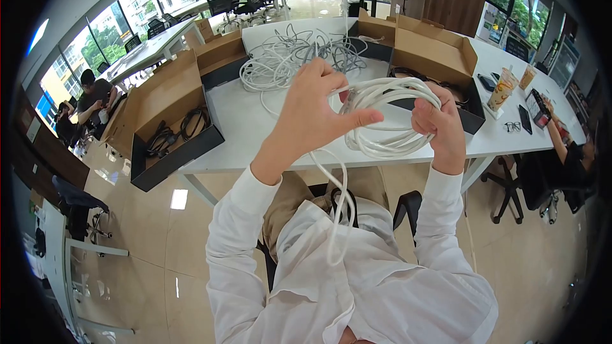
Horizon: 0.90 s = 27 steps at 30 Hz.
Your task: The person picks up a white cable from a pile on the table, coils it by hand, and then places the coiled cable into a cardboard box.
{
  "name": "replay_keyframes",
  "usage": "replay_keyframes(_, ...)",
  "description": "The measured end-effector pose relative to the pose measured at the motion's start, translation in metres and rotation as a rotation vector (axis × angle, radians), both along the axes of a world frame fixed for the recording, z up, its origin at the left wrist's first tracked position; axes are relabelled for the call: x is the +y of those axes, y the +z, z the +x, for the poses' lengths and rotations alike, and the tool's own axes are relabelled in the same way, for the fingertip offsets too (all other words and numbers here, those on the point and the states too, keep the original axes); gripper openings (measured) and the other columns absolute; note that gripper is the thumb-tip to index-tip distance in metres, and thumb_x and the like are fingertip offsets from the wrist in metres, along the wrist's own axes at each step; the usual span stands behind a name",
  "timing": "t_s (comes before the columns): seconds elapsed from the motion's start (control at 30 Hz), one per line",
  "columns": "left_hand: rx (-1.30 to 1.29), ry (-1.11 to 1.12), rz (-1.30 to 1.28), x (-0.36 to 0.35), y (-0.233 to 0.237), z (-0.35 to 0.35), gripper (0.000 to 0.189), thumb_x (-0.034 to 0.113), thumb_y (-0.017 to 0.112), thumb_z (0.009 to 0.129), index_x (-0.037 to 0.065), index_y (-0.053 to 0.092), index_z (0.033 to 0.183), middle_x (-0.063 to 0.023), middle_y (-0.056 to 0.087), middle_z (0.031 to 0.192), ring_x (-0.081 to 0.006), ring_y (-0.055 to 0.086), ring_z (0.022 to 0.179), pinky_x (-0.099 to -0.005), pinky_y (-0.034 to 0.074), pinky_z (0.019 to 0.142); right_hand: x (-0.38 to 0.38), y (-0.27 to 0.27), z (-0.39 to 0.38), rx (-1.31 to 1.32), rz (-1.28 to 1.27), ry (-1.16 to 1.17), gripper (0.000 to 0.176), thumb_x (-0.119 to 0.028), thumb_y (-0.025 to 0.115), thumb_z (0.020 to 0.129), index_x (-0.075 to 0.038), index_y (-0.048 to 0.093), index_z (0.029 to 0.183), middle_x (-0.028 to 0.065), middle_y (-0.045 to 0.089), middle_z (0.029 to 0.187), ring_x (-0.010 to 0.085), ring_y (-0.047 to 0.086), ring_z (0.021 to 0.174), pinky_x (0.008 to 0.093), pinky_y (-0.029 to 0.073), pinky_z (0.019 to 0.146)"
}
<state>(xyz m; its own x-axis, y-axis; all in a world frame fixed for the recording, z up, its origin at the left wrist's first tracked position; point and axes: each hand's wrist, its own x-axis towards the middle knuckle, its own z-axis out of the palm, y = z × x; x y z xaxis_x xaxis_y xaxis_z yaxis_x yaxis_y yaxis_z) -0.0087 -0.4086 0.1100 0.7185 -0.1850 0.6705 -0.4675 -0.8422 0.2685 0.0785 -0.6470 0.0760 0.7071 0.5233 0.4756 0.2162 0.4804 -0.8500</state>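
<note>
A thick coil of white cable [382,99] hangs above the table's front edge, its right side gripped by my right hand [440,129], whose fingers wrap round the strands. At the coil's left side is my left hand [317,105], thumb extended toward the strands and fingers curled, with a strand passing by the fingertips; whether it grips the strand is unclear. A loose length of the white cable [344,207] dangles in front of the shirt. Behind my hands, a tangled heap of white and grey cables [274,67] lies on the white table [236,105].
Open cardboard boxes with black cables stand left [175,143] and right [468,111]. Farther right are drink cups [503,86], phones [524,119] and glasses [512,127]. One person [558,165] sits at the right; others sit at the far left.
</note>
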Motion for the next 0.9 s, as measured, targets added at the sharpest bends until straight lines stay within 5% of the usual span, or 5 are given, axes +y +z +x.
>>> replay_keyframes(0.2, 0.04, -0.466, -1.09, -0.023, -0.044, 0.027, 0.044, 0.031, 0.077, 0.079, 0.0, 0.057, 0.104, -0.007, 0.064, 0.094, -0.0191, 0.061, 0.08, -0.0308, 0.05, 0.075, 0.026, 0.002, -0.007, 0.057, 0.074, -0.058, 0.014, -0.011, 0.065, 0.088, 0.0, 0.066, 0.097, -0.0076, 0.041, 0.051, 0.0007, 0.028, 0.041, 0.0208, 0.021, 0.04)
replay_keyframes(0.47, 0.657, -0.898, -1.382, 0.014, -0.059, 0.012, 0.019, 0.027, 0.061, 0.094, 0.01, 0.054, 0.088, 0.0071, 0.042, 0.056, -0.0066, 0.045, 0.054, -0.0236, 0.044, 0.061, 0.061, -0.014, -0.002, 0.069, 0.164, -0.087, 0.018, -0.014, 0.067, 0.089, 0.0, 0.065, 0.1, -0.0068, 0.043, 0.054, 0.0016, 0.03, 0.043, 0.0216, 0.025, 0.04)
replay_keyframes(0.6, 0.538, -0.804, -1.431, 0.009, -0.041, -0.006, 0.031, 0.026, 0.058, 0.096, 0.014, 0.045, 0.07, 0.0086, 0.028, 0.051, -0.0059, 0.029, 0.045, -0.0241, 0.029, 0.049, 0.079, -0.024, 0.009, 0.095, 0.164, -0.058, 0.018, -0.014, 0.067, 0.089, -0.003, 0.063, 0.103, -0.0062, 0.048, 0.059, 0.0042, 0.039, 0.047, 0.022, 0.033, 0.046)
replay_keyframes(0.83, 0.022, -0.353, -1.419, 0.029, -0.027, -0.005, 0.039, 0.021, 0.059, 0.095, 0.017, 0.041, 0.06, 0.0081, 0.023, 0.046, -0.006, 0.022, 0.041, -0.0262, 0.02, 0.044, 0.059, -0.012, -0.038, -0.525, -0.071, -0.571, 0.061, -0.016, 0.076, 0.079, -0.005, 0.047, 0.131, 0.0138, 0.051, 0.125, 0.0197, 0.049, 0.116, 0.0316, 0.044, 0.092)
replay_keyframes(0.9, -0.111, -0.39, -1.509, 0.041, -0.024, -0.002, 0.033, 0.017, 0.068, 0.088, 0.015, 0.046, 0.064, 0.0074, 0.028, 0.047, -0.0052, 0.021, 0.041, -0.0272, 0.019, 0.044, 0.051, -0.021, -0.054, -0.709, -0.216, -0.576, 0.058, -0.014, 0.076, 0.077, -0.005, 0.05, 0.128, 0.013, 0.058, 0.116, 0.0196, 0.055, 0.105, 0.0319, 0.046, 0.087)
